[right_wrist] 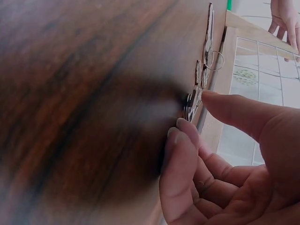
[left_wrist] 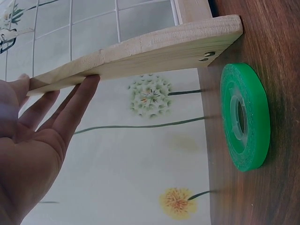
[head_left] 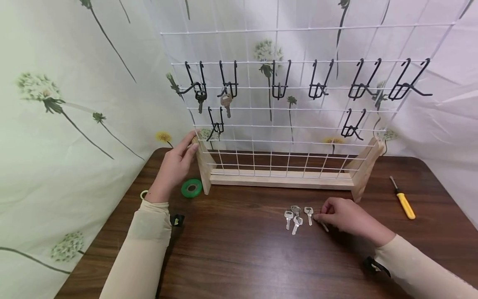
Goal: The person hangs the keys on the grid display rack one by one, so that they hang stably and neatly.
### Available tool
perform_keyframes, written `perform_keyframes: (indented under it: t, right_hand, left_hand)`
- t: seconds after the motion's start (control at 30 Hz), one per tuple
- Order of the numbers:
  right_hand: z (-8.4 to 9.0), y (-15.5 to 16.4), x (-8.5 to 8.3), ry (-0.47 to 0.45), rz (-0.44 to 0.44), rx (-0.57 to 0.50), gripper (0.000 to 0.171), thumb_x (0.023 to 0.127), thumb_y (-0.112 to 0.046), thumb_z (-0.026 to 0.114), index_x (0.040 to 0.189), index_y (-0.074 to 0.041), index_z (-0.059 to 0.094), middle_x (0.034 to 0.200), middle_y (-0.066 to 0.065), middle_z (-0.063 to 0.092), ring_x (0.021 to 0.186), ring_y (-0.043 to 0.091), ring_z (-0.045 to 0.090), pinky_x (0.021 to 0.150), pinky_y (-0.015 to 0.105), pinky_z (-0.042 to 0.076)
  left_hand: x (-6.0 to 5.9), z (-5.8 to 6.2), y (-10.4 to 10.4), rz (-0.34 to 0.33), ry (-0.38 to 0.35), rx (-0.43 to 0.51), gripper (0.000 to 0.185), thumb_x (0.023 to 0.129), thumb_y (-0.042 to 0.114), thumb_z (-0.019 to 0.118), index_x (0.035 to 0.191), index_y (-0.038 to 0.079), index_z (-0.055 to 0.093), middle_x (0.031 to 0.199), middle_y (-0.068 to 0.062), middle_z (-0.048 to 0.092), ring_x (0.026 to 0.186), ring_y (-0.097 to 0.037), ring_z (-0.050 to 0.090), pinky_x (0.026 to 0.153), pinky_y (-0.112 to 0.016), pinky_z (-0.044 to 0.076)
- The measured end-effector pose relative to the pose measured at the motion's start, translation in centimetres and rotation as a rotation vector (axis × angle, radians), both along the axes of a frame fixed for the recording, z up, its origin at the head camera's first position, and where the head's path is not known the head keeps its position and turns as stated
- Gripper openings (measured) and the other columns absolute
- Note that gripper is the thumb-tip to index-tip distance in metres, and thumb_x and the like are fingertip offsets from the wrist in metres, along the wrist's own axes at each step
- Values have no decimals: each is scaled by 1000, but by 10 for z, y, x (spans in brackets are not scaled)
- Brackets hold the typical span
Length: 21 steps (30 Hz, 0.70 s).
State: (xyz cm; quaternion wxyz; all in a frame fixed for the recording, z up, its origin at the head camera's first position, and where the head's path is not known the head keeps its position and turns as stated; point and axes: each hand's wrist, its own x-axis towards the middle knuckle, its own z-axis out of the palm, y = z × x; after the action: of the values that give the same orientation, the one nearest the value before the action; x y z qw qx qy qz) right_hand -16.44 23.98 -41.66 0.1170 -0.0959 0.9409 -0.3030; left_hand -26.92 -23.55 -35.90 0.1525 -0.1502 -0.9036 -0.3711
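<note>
Two black hooks [head_left: 203, 79] hold hanging keys [head_left: 226, 100].

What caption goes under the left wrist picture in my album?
Left hand holds the rack; green tape lies on the table.

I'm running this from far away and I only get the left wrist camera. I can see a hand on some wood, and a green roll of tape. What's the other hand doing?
Observer: The right hand is down low over the table, with its fingers right at a key; I can't tell whether it grips it.
Child: Ooh, is that the only one lying there?
Observer: No, more keys lie on the table just to the left of that hand.
Child: Are there any tools I can't see?
Observer: Yes, a yellow-handled screwdriver lies on the table to the right of the wooden stand.
</note>
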Motion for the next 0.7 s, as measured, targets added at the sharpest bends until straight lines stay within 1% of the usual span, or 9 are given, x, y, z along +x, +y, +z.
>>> perform_keyframes:
  t: [0.1, 0.23, 0.33, 0.5, 0.6, 0.7]
  right_hand:
    - [-1, 0, -1, -4, 2, 7, 30, 94, -38, 82, 86, -12, 67, 69, -5, 64, 56, 12, 60, 53, 30, 50]
    - [-3, 1, -1, -3, -3, 12, 31, 93, -38, 83, 85, -13, 67, 68, -5, 64, 57, 12, 60, 53, 30, 49]
    - [-5, 0, -1, 11, -7, 20, 31, 91, -38, 84, 83, -13, 67, 67, -6, 63, 58, 11, 59, 54, 28, 48]
    - [-6, -1, -3, 35, -12, 27, 30, 90, -38, 85, 80, -15, 67, 64, -7, 61, 58, 11, 58, 55, 27, 45]
    - [-5, -1, -3, 29, -16, 10, 31, 90, -37, 85, 80, -14, 66, 64, -7, 62, 58, 11, 59, 54, 28, 47]
    - [-4, -1, -2, 3, -22, -26, 31, 92, -35, 84, 81, -13, 65, 64, -6, 63, 57, 12, 62, 53, 29, 51]
  left_hand:
    - [0, -1, -1, -4, -3, -5, 53, 116, 40, 45, 168, 29, 38, 154, -26, 59, 123, -46, 71, 107, -66, 53]
    - [-1, -1, 0, -8, -8, -5, 53, 116, 42, 45, 168, 33, 38, 157, -24, 58, 127, -45, 69, 108, -65, 52]
    - [-1, -1, 0, -5, -9, -6, 53, 116, 43, 45, 167, 34, 38, 158, -22, 57, 129, -44, 68, 109, -65, 52]
    - [-1, 0, -1, -4, -8, -9, 53, 116, 43, 44, 168, 33, 37, 159, -22, 56, 132, -45, 67, 111, -66, 51]
    - [-1, -1, -1, -5, -7, -10, 54, 116, 43, 44, 168, 32, 36, 158, -23, 56, 131, -45, 67, 110, -66, 51]
    - [-1, -1, -2, -2, -8, -8, 55, 116, 44, 44, 168, 31, 36, 159, -22, 55, 132, -45, 67, 110, -66, 51]
